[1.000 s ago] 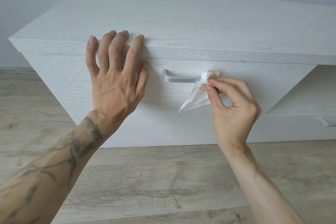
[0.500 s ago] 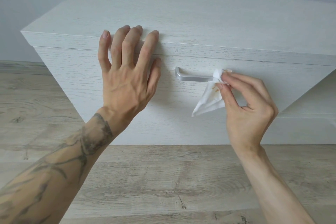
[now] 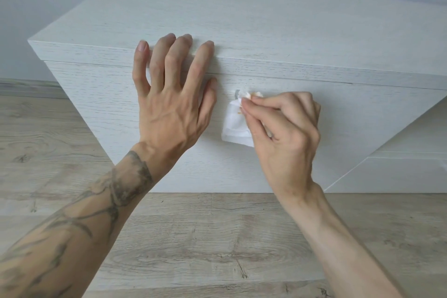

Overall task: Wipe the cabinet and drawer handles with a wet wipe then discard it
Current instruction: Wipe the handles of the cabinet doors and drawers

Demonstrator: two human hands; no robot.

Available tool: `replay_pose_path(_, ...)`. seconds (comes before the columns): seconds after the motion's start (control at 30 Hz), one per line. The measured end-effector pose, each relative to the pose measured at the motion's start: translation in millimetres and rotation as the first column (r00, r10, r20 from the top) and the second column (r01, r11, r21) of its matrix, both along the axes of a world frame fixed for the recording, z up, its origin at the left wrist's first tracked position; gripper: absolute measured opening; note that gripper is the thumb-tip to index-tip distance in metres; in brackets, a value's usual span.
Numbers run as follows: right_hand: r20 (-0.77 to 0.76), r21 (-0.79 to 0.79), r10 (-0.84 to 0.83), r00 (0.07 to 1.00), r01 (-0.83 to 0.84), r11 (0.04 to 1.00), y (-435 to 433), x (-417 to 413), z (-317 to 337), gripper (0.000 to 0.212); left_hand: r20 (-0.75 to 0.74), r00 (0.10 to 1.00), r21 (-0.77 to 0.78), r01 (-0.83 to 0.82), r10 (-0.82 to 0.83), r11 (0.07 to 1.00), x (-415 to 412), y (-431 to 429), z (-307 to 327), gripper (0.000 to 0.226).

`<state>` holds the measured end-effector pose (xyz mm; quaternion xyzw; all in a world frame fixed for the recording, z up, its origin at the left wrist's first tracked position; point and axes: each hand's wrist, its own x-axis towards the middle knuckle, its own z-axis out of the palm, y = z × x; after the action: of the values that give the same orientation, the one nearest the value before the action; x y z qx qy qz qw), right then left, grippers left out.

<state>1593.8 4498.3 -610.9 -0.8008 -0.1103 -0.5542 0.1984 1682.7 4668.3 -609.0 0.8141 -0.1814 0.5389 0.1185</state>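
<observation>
A white wood-grain cabinet (image 3: 242, 31) fills the upper view, with a drawer front (image 3: 101, 94) below its top edge. My left hand (image 3: 169, 104) lies flat with spread fingers against the drawer front, fingertips on the top edge. My right hand (image 3: 285, 126) pinches a white wet wipe (image 3: 233, 126) around the left end of the metal drawer handle (image 3: 237, 93). Only the handle's left tip shows; the wipe and my fingers cover the rest. The wipe carries faint orange marks and hangs down below the handle.
Light wood-grain floor (image 3: 217, 249) runs under the cabinet. A lower cabinet section (image 3: 399, 172) sits at the right, its small handle just visible at the frame edge. A pale wall stands behind.
My right hand has slid the wipe left along the handle from its right part to its left end. The view has shifted and the left hand stays flat on the drawer front.
</observation>
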Motion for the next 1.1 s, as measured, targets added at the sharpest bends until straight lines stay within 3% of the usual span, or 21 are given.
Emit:
replay_pose_path(0.23, -0.066, -0.100, -0.080, 0.995, 0.073, 0.992, 19, 24, 16, 0.011, -0.009, 1.000, 0.003, -0.010, 0.010, 1.000, -2, -2, 2, 0.043)
replay_pose_path(0.4, -0.029, -0.035, -0.002, 1.000, 0.001, 0.999, -16, -5, 5, 0.004, -0.053, 0.998, 0.040, -0.014, 0.017, 0.999, -8, 1, 7, 0.044)
replay_pose_path(0.6, -0.124, 0.023, -0.007, 0.992, 0.010, 1.000, -64, -22, 8, 0.010, -0.163, 0.986, 0.040, 0.036, -0.029, 0.999, -21, 1, 18, 0.045)
replay_pose_path(0.87, -0.434, 0.304, -0.025, 0.901, 0.172, 0.937, -83, -47, 38, 0.012, -0.363, 0.931, 0.114, 0.075, -0.029, 0.991, -48, 8, 55, 0.045)
replay_pose_path(1.1, -0.671, 0.360, 0.060, 0.739, 0.254, 0.898, -99, -73, 166, 0.009, -0.646, 0.762, 0.276, 0.163, 0.057, 0.947, -70, -8, 159, 0.052)
